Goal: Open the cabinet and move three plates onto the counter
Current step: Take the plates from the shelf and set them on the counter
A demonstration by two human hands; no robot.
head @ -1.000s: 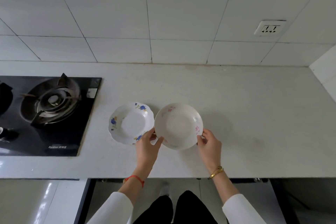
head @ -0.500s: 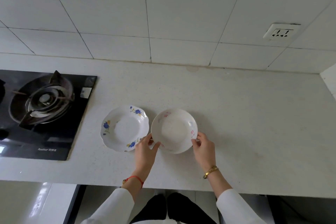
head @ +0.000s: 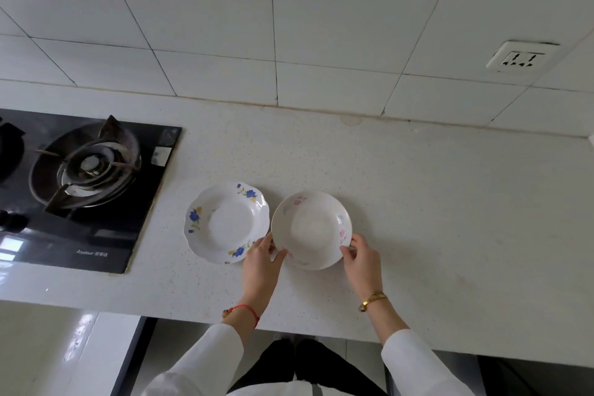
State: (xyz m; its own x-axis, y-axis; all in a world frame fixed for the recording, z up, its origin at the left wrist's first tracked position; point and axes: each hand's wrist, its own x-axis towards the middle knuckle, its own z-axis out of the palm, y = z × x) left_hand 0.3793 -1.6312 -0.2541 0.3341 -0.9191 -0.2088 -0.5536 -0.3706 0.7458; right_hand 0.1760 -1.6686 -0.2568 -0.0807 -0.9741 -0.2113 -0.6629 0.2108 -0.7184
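White speckled counter (head: 434, 202) beside my gas hob (head: 80, 183), blue-flowered plate (head: 226, 222) resting there — pink-flowered plate (head: 311, 230) just right of it, my left hand (head: 261, 262) and right hand (head: 363, 262) pinching its near rim.

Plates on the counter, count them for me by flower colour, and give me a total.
White scalloped plate with blue flowers: 1
White round plate with pink flowers, held at its rim by the left hand and right hand: 1
Total: 2 plates on the speckled white counter
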